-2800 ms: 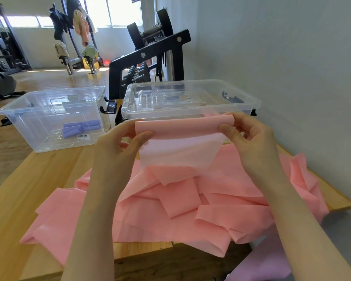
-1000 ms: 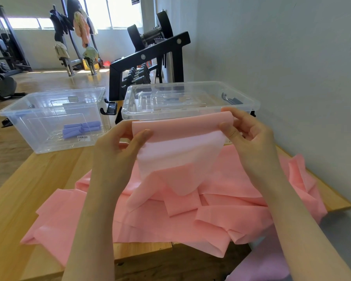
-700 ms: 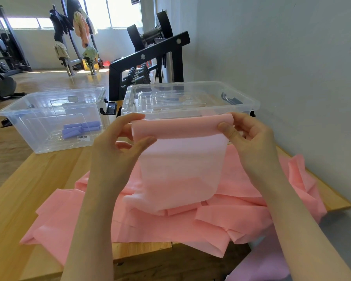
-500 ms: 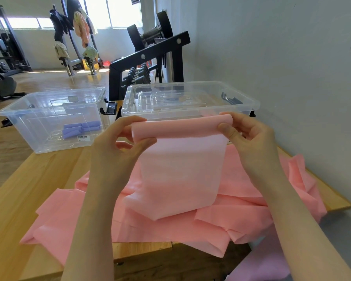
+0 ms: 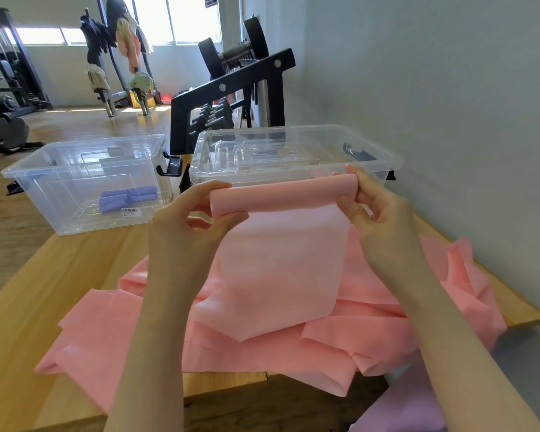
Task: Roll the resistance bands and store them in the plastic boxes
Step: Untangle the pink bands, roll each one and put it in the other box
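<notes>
Pink band (image 5: 281, 263) rolled at its top, thin matte sheet hanging, our left hand (image 5: 187, 226) and right hand (image 5: 378, 219) pinching the roll's ends, clear box (image 5: 293, 173) just behind.

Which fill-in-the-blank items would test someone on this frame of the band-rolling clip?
1. Both hands, left hand and right hand, hold the rolled top of a ____ resistance band.
2. The purple rolled bands lie in the plastic box on the ____.
3. The other plastic box holds ____ rolled bands.

Missing words: pink; left; no
</notes>
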